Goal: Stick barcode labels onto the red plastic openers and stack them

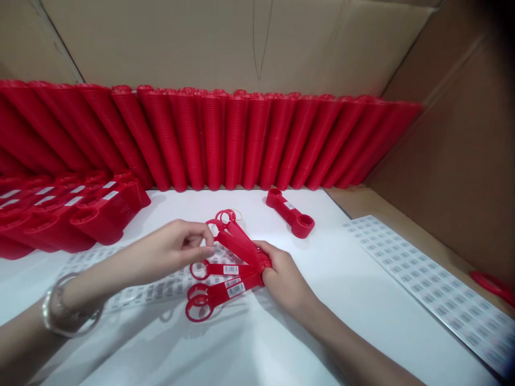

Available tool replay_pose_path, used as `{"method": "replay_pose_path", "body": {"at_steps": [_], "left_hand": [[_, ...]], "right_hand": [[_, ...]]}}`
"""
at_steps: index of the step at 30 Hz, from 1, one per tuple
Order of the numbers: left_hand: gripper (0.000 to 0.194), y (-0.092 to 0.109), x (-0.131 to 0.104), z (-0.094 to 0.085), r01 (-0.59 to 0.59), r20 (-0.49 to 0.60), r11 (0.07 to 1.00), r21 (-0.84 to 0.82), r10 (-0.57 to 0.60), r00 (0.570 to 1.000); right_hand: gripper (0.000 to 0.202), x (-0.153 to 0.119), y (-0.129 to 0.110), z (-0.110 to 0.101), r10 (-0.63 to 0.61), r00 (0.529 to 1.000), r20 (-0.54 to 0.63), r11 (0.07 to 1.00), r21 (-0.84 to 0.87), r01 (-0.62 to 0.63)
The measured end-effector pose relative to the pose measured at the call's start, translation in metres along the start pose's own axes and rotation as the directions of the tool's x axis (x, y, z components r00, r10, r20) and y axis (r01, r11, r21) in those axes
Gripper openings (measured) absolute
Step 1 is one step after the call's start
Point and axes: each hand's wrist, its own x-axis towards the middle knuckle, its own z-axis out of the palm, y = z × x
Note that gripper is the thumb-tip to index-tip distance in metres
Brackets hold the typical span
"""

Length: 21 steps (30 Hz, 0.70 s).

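Note:
My right hand (287, 273) is closed around one end of several flat red plastic pieces (237, 244), fanned out to the left, each with a ring at its free end. White barcode labels (236, 289) show on the lower pieces; the upper ones show none. Beside the upper rings is my left hand (181, 249), thumb and index finger bent together in a pinch close to a ring's edge. What lies between those fingertips is too small to make out. Under the left arm lies a sheet of barcode labels (140, 292), partly hidden.
A short labelled red stack (287, 212) lies on the white table (322, 311). Tall red stacks (233, 142) line the back against cardboard (201, 43). Labelled red stacks (104, 214) sit at left. Another label sheet (434, 284) rests at right, near a red piece (493, 287).

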Motion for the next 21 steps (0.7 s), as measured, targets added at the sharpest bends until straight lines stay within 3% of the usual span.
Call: {"method": "replay_pose_path", "body": {"at_steps": [3,6,11,21], "left_hand": [[0.026,0.011,0.005,0.017,0.006,0.069,0.985,-0.170,0.006,0.998],[0.022,0.013,0.012,0.026,0.025,0.071,0.972,-0.233,-0.009,0.997],[0.022,0.009,0.017,0.027,0.038,0.024,0.961,-0.276,-0.033,0.999],[0.023,0.000,0.021,0.032,0.018,0.033,0.934,-0.357,-0.007,0.999]], "right_hand": [[0.057,-0.002,-0.002,0.001,-0.033,0.999,0.001,0.999,-0.022,0.033],[0.057,-0.003,-0.004,0.001,-0.043,0.999,0.001,0.998,-0.044,0.043],[0.058,-0.003,-0.006,0.001,-0.047,0.999,0.004,0.997,-0.061,0.047],[0.054,-0.004,-0.007,0.000,-0.038,0.999,0.005,0.998,-0.047,0.038]]}}
